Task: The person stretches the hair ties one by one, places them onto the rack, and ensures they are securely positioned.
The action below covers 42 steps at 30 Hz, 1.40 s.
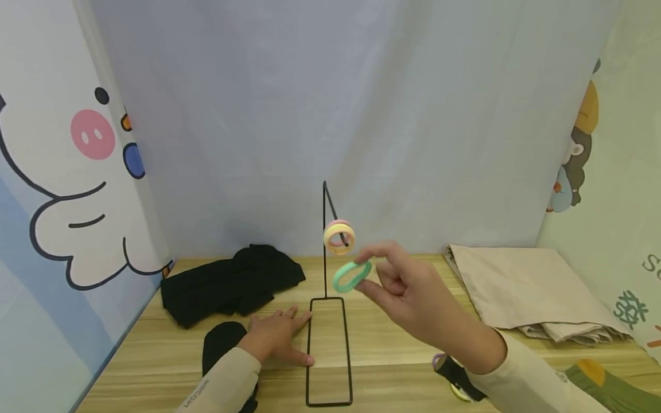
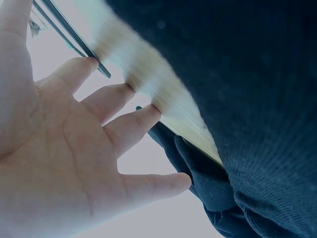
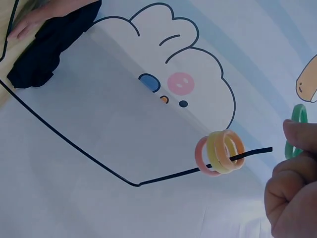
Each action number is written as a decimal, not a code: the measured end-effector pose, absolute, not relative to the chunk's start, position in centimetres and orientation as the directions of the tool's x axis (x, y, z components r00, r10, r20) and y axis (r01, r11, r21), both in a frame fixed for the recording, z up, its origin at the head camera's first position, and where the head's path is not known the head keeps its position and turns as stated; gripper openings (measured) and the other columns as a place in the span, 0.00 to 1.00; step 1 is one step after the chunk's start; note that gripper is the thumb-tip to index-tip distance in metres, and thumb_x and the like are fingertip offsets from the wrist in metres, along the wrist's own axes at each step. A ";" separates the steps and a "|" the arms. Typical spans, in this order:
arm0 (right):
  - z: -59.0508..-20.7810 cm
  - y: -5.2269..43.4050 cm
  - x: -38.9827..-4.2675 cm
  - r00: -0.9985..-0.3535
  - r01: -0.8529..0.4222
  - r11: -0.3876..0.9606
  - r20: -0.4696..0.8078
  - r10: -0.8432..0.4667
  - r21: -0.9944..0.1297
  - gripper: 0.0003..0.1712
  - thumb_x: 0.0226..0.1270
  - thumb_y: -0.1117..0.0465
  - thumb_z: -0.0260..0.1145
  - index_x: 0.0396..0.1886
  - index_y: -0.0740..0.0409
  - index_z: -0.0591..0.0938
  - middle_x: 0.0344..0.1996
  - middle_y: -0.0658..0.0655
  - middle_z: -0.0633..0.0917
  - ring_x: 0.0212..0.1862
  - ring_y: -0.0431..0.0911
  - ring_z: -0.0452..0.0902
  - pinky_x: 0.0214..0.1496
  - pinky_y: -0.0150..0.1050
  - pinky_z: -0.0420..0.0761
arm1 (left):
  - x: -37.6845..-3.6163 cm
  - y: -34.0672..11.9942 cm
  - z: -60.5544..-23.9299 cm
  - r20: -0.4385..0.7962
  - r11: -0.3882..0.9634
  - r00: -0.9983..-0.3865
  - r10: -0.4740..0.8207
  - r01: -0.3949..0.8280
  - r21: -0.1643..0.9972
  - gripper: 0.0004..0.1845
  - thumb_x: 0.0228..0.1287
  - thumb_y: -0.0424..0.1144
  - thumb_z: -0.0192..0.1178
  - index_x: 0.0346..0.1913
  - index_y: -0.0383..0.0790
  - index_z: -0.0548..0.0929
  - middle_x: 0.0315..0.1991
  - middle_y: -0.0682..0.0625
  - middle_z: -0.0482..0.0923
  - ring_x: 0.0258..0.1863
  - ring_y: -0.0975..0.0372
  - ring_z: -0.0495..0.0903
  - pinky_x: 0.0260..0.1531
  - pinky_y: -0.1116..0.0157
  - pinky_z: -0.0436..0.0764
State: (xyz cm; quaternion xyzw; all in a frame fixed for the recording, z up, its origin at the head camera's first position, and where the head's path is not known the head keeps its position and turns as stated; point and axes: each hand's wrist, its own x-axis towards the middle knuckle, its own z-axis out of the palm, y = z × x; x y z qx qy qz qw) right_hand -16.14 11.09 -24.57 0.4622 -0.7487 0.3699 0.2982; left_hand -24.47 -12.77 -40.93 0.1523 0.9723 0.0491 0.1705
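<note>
My right hand (image 1: 413,292) pinches a mint-green hair tie (image 1: 338,282) between thumb and index finger, its loop squeezed to an oval. It is held near the free tip of the black wire stand's arm (image 3: 168,175), apart from it in the right wrist view. Pink (image 3: 199,153), yellow (image 3: 213,148) and orange (image 3: 240,144) hair ties hang together on that arm. With fingers spread, my left hand (image 1: 279,335) rests on the table, thumb and index fingertip at the left side of the stand's rectangular base (image 1: 349,355).
Black cloth (image 1: 232,284) lies behind my left hand, and another black cloth item (image 1: 222,344) sits beside its wrist. Folded beige cloth (image 1: 532,287) is at the back right. Near my right forearm are a green sock (image 1: 614,390), a dark rod-like item (image 1: 459,376) and a purple ring (image 1: 438,359).
</note>
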 end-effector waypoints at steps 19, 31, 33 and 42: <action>-27.2 12.6 -17.7 -0.601 -0.788 0.436 0.694 -0.396 -0.434 0.32 0.47 0.68 0.74 0.53 0.58 0.72 0.12 0.44 0.53 0.18 0.29 0.46 0.20 0.26 0.59 | -24.7 -12.6 -41.3 -0.308 0.948 -0.897 0.317 0.294 0.117 0.53 0.37 0.75 0.59 0.71 0.64 0.55 0.72 0.51 0.53 0.69 0.48 0.59 0.54 0.30 0.54; -32.5 16.1 -18.3 -0.793 -0.609 0.475 0.476 -0.380 -0.635 0.21 0.54 0.62 0.71 0.49 0.54 0.77 0.11 0.44 0.55 0.15 0.29 0.46 0.18 0.28 0.63 | -24.8 -12.9 -41.2 -0.322 0.950 -0.894 0.312 0.287 0.123 0.54 0.37 0.76 0.59 0.71 0.65 0.54 0.73 0.53 0.51 0.70 0.49 0.57 0.56 0.30 0.52; -33.5 16.9 -18.4 -0.814 -0.578 0.471 0.432 -0.389 -0.666 0.22 0.54 0.61 0.71 0.49 0.56 0.77 0.11 0.44 0.54 0.15 0.29 0.47 0.19 0.29 0.64 | -24.8 -12.8 -41.3 -0.319 0.949 -0.894 0.313 0.286 0.130 0.54 0.37 0.76 0.59 0.71 0.65 0.54 0.73 0.52 0.51 0.70 0.49 0.57 0.56 0.30 0.52; -36.5 21.9 -18.6 -0.893 -0.274 0.465 0.043 -0.448 -0.842 0.30 0.55 0.57 0.69 0.55 0.66 0.71 0.10 0.42 0.57 0.12 0.32 0.49 0.14 0.26 0.60 | -24.5 -12.8 -41.1 -0.310 0.949 -0.897 0.314 0.282 0.144 0.53 0.37 0.74 0.60 0.71 0.63 0.55 0.73 0.51 0.52 0.69 0.49 0.58 0.56 0.30 0.52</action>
